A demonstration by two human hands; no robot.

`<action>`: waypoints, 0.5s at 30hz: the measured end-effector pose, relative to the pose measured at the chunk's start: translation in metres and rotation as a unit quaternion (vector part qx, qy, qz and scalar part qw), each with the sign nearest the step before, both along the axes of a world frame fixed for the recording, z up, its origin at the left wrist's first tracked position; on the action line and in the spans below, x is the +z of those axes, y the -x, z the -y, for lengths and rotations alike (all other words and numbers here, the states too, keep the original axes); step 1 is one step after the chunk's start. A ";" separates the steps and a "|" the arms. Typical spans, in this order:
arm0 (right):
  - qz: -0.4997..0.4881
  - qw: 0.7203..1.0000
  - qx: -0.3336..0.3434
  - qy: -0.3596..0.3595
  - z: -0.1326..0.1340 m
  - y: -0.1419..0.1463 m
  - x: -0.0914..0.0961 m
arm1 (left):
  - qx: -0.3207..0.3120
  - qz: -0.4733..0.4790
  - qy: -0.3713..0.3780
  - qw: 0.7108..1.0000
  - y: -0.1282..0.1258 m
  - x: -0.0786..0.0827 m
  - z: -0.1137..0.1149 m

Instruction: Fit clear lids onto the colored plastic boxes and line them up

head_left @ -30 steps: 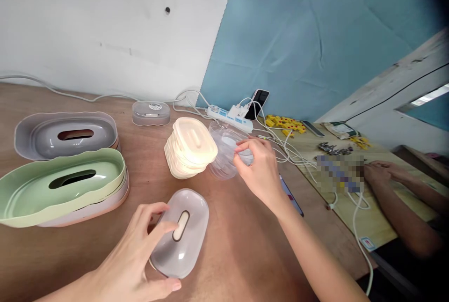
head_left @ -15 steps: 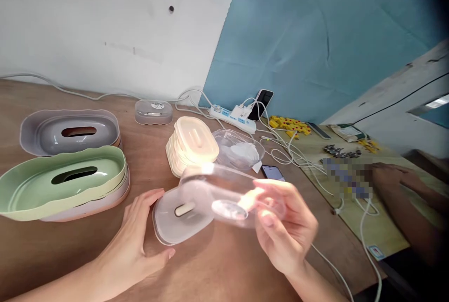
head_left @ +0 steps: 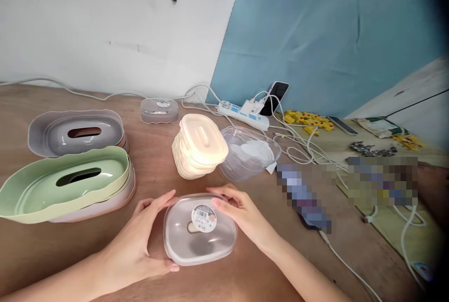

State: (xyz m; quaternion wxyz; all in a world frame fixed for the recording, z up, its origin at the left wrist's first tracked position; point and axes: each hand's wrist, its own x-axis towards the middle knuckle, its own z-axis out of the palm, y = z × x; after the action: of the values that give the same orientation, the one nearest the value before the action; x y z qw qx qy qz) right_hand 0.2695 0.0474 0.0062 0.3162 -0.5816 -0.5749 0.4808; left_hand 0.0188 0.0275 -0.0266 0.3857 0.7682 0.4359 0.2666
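Note:
A clear plastic box (head_left: 199, 229) with a round label sticker on its upturned bottom lies on the wooden table (head_left: 245, 274) in front of me, set over its lid. My left hand (head_left: 140, 241) cups its left side, thumb at the near edge. My right hand (head_left: 242, 215) presses its far right edge with the fingers curled on the rim. Behind them are a stack of cream lids (head_left: 199, 145) and a stack of clear bowls (head_left: 249, 152).
Green, pink and grey oval tissue-box shells (head_left: 70, 185) lie at the left. One assembled clear box (head_left: 159, 110) stands near the wall. A power strip (head_left: 243, 112), phone and white cables run along the right, beside yellow parts. Another person's arm shows at the far right.
My right hand took a clear bowl from the stack, carried it over and set it upside down on the lid that my left hand was holding. Both hands now grip the joined box.

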 end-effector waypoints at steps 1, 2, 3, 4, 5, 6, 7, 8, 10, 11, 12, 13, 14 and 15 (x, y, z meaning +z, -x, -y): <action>0.008 1.000 0.000 -0.006 0.001 0.001 -0.002 | -0.003 0.002 -0.008 1.000 -0.001 0.001 0.000; 0.011 1.000 -0.002 -0.015 0.002 0.003 -0.002 | -0.007 0.004 -0.019 1.000 -0.001 0.001 0.000; 0.009 1.000 0.000 -0.023 0.003 0.004 -0.002 | -0.009 0.007 -0.030 0.999 -0.002 0.001 0.001; 0.003 1.000 0.006 -0.026 0.003 0.005 -0.002 | -0.009 0.010 -0.039 0.999 -0.002 0.001 0.001; -0.006 1.000 0.014 -0.025 0.003 0.005 0.000 | -0.009 0.012 -0.046 0.999 -0.002 0.001 0.001; -0.016 0.999 0.024 -0.021 0.003 0.004 0.001 | -0.007 0.014 -0.047 0.999 -0.002 0.001 0.002; -0.027 0.999 0.035 -0.012 0.003 0.003 0.003 | -0.006 0.015 -0.043 0.999 -0.002 0.001 0.002; -0.035 0.998 0.044 -0.002 0.002 0.000 0.005 | -0.005 0.016 -0.037 0.999 -0.002 0.000 0.002; -0.042 0.997 0.057 0.016 0.001 -0.005 0.008 | -0.006 0.015 -0.027 0.999 -0.001 0.000 0.002; -0.040 0.997 0.060 0.022 0.001 -0.007 0.009 | -0.010 0.014 -0.027 0.999 -0.001 0.000 0.001; -0.037 0.997 0.061 0.025 0.000 -0.009 0.009 | -0.017 0.013 -0.028 0.999 -0.001 0.001 0.000; -0.033 0.997 0.061 0.024 0.000 -0.010 0.009 | -0.025 0.011 -0.030 0.999 -0.001 0.001 -0.001; -0.029 0.998 0.059 0.018 0.001 -0.010 0.008 | -0.033 0.009 -0.030 0.999 -0.001 0.002 -0.001; -0.025 0.998 0.055 0.008 0.002 -0.009 0.007 | -0.041 0.007 -0.030 0.999 -0.001 0.003 -0.002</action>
State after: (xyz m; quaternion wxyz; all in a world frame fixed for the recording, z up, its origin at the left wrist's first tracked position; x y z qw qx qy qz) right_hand 0.2786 0.0457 0.0130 0.2989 -0.5393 -0.5943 0.5164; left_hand 0.0200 0.0291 -0.0231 0.3762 0.7947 0.3935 0.2684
